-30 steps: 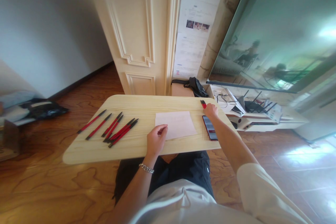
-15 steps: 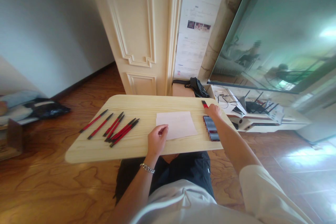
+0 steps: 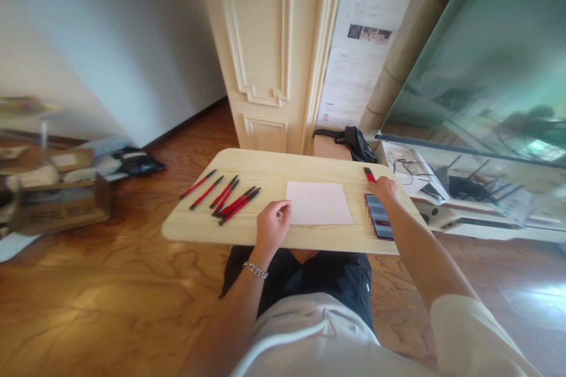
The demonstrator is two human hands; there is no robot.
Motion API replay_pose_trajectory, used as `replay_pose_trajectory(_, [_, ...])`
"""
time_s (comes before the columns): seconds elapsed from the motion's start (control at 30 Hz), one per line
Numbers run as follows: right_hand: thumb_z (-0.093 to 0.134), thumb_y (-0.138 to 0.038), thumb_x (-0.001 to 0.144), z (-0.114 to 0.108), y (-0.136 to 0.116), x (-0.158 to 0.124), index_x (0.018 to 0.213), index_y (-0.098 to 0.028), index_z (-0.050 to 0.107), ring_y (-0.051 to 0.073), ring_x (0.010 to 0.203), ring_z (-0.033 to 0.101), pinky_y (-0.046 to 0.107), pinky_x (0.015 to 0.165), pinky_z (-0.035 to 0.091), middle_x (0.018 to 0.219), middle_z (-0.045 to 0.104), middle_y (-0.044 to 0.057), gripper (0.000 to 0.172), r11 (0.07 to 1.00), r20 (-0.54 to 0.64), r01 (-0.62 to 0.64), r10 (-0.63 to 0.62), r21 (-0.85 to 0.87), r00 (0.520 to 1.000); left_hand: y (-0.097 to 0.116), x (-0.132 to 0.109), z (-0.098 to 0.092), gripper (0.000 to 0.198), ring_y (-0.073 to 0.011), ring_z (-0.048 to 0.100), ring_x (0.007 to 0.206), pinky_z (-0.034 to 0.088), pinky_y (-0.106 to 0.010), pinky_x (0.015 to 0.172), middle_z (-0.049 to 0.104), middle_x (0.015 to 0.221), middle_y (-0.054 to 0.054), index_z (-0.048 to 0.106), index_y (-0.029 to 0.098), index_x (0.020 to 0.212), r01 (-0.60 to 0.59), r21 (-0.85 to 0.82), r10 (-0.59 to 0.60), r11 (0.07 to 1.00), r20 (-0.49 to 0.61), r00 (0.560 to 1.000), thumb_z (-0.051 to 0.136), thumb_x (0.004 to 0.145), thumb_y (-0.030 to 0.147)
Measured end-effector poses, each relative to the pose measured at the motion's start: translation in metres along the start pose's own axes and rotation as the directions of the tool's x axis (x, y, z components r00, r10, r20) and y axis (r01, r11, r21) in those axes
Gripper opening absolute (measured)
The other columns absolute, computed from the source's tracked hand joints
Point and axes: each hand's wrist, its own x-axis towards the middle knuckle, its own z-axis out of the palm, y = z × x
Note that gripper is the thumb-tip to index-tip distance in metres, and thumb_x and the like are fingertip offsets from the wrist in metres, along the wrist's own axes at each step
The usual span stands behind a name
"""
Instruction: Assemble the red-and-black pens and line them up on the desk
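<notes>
Red pens [image 3: 369, 174] lie bunched at the table's [image 3: 265, 165] far right corner in the head view, their near ends under the right hand [image 3: 384, 188]. Its grip is curled narrow; whether it has closed on them I cannot tell. Left hand [image 3: 273, 225], also curled, touches the paper's [image 3: 319, 211] left edge. The pens are best gathered as one bundle, clear of the phone [image 3: 380, 217].

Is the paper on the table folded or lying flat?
Flat: the paper lies spread on the table, no crease visible.

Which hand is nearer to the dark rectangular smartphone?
Right. The right hand rests just beyond the far end of the dark rectangular smartphone; the left hand is across the white paper sheet, at its left edge.
</notes>
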Motion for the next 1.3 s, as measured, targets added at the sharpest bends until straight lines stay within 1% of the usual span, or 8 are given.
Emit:
replay_pose_trajectory(0.17, [0.052,-0.050,0.083,0.001,-0.008,-0.011,0.107,-0.019,0.070,0.032,0.102,0.058,0.042,0.082,0.044,0.110,0.064,0.020,0.044,0.991,-0.168,0.084,-0.066,0.100,0.984,-0.029,0.009,-0.056,0.018,-0.0214,0.064,0.082,0.048,-0.034,0.085,0.070,0.095,-0.009,0.072,0.020,0.095,0.055,0.243,-0.039,0.969,-0.069,0.997,0.059,0.083,0.024])
replay_pose_trajectory(0.33, [0.051,-0.053,0.080,0.007,-0.033,-0.066,0.093,-0.018,0.072,0.027,0.084,0.059,0.039,0.076,0.042,0.088,0.066,0.011,0.043,0.864,-0.328,0.389,-0.284,0.319,0.901,-0.047,0.015,-0.098,0.018,-0.0225,0.062,0.093,0.047,-0.034,0.090,0.069,0.095,-0.009,0.073,0.020,0.093,0.133,0.589,-0.144,0.797,-0.028,0.989,0.056,0.085,0.023])
replay_pose_trajectory(0.57, [0.051,-0.053,0.082,0.021,-0.056,-0.147,0.084,-0.019,0.070,0.021,0.073,0.059,0.033,0.070,0.040,0.088,0.068,0.009,0.039,0.688,-0.337,0.502,-0.373,0.524,0.864,-0.052,0.013,-0.102,0.021,-0.0240,0.062,0.092,0.049,-0.034,0.083,0.069,0.091,-0.011,0.074,0.021,0.087,0.133,0.757,-0.254,0.639,0.044,0.966,0.054,0.087,0.026])
replay_pose_trajectory(0.87, [0.052,-0.054,0.083,0.032,-0.048,-0.185,0.082,-0.019,0.071,0.021,0.074,0.061,0.033,0.072,0.042,0.084,0.069,0.008,0.040,0.642,-0.287,0.483,-0.392,0.595,0.874,-0.046,0.022,-0.099,0.015,-0.0272,0.066,0.083,0.048,-0.035,0.072,0.070,0.085,-0.016,0.071,0.016,0.077,0.180,0.763,-0.357,0.621,0.072,0.931,0.059,0.080,0.023])
replay_pose_trajectory(0.97, [0.053,-0.052,0.084,0.033,-0.048,-0.198,0.085,-0.019,0.071,0.019,0.071,0.060,0.032,0.071,0.044,0.085,0.069,0.007,0.038,0.595,-0.266,0.476,-0.409,0.648,0.873,-0.036,0.019,-0.088,0.017,-0.0232,0.065,0.076,0.046,-0.032,0.070,0.070,0.077,-0.012,0.071,0.017,0.073,0.222,0.542,-0.344,0.811,0.134,0.929,0.060,0.080,0.028])
replay_pose_trajectory(1.03, [0.054,-0.051,0.084,0.032,-0.053,-0.207,0.089,-0.018,0.072,0.018,0.071,0.060,0.031,0.070,0.045,0.089,0.070,0.008,0.038,0.547,-0.225,0.453,-0.433,0.704,0.873,-0.025,0.013,-0.069,0.024,-0.0205,0.064,0.071,0.046,-0.029,0.066,0.071,0.076,-0.009,0.071,0.016,0.077,0.280,0.216,-0.327,0.935,0.232,0.916,0.060,0.081,0.036])
replay_pose_trajectory(1.13, [0.056,-0.050,0.083,0.030,-0.064,-0.217,0.095,-0.018,0.073,0.019,0.073,0.061,0.031,0.069,0.047,0.091,0.072,0.009,0.038,0.461,-0.128,0.394,-0.508,0.795,0.852,-0.003,0.003,-0.027,0.035,-0.0168,0.061,0.063,0.044,-0.025,0.059,0.070,0.071,-0.006,0.071,0.015,0.080,0.370,-0.140,-0.307,0.919,0.336,0.890,0.058,0.081,0.047])
replay_pose_trajectory(1.3, [0.056,-0.051,0.083,0.028,-0.073,-0.215,0.092,-0.017,0.073,0.017,0.062,0.058,0.027,0.058,0.044,0.071,0.068,0.004,0.039,0.405,-0.012,0.264,-0.528,0.876,0.849,0.031,-0.007,0.034,0.038,-0.0144,0.059,0.060,0.041,-0.023,0.056,0.068,0.067,-0.004,0.071,0.014,0.076,0.381,-0.251,-0.240,0.890,0.453,0.858,0.054,0.083,0.047])
